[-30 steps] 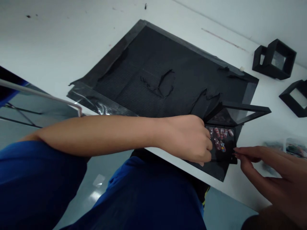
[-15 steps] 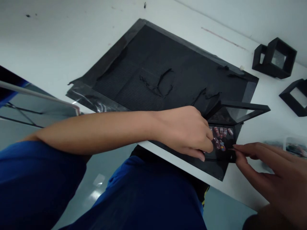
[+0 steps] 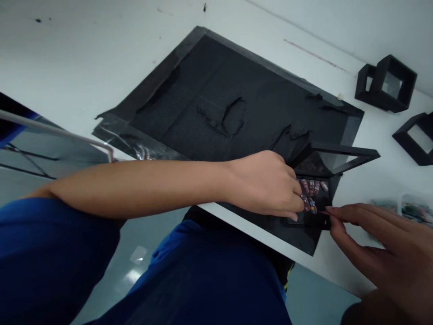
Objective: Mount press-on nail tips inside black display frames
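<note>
A shallow black case lies on the dark mat, its framed lid raised with a clear window in it. Inside sit several decorated press-on nails, reddish and glossy, one with a blue-and-yellow ornament. My left hand reaches over the case from the left, fingers curled down at the nails and covering some of them. What its fingertips hold is hidden. From the right, my right hand pinches a thin pinkish stick between thumb and forefinger, its tip close to the ornamented nail.
The torn black mat is taped to the white table. Black open-frame boxes stand at the back right. Beyond my right hand is a clear container with small items. My legs are below the table's front edge.
My left hand has shifted slightly right over the case, its thumb now nearer the ornamented nail. My right hand keeps its pinch and has moved slightly left. The case stays in place.
</note>
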Demonstrator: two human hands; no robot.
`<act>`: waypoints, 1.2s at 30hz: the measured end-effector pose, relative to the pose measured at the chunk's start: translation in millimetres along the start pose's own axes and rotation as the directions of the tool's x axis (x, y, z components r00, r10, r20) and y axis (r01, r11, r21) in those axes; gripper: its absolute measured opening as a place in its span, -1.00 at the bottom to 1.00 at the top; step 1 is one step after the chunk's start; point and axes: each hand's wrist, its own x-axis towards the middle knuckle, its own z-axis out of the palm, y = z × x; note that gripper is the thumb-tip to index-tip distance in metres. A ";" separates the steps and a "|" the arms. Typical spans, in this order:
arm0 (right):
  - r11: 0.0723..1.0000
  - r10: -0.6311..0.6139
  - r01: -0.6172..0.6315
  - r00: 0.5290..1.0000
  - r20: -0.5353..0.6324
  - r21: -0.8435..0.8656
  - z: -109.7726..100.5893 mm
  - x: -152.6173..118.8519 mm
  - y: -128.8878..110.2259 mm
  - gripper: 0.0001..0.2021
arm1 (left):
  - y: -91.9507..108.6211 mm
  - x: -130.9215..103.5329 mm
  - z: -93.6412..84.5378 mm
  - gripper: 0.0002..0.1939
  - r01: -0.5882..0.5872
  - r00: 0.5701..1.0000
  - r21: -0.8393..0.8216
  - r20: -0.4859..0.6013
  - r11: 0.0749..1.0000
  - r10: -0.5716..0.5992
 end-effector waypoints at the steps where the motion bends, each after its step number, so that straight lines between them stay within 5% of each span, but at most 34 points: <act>1: 1.000 -0.001 0.001 1.000 -0.008 0.000 -0.3 -0.2 0.0 -0.92 | -0.4 0.1 0.5 -0.75 0.001 1.000 0.003 -0.002 1.000 -0.001; 7: 0.991 -0.056 0.039 0.990 -0.131 -0.131 1.5 -0.1 3.2 -0.87 | -2.3 -1.3 4.8 -0.75 -0.015 0.992 0.045 -0.124 0.999 0.020; 20: 0.986 -0.008 0.000 0.999 -0.044 -0.166 7.9 -10.3 5.3 -0.79 | -0.7 -0.7 4.0 -0.49 -0.046 0.938 0.027 -0.342 0.999 0.053; 30: 0.979 -0.001 -0.008 0.999 -0.043 -0.203 9.3 -6.2 5.0 -0.80 | -7.5 -0.7 -0.8 -0.69 -0.026 0.999 0.031 -0.022 0.999 0.027; 36: 0.989 0.010 -0.005 0.999 0.037 -0.147 7.6 0.0 -1.8 -0.73 | -5.5 1.3 -1.9 -0.73 0.008 1.000 0.044 0.021 0.999 -0.009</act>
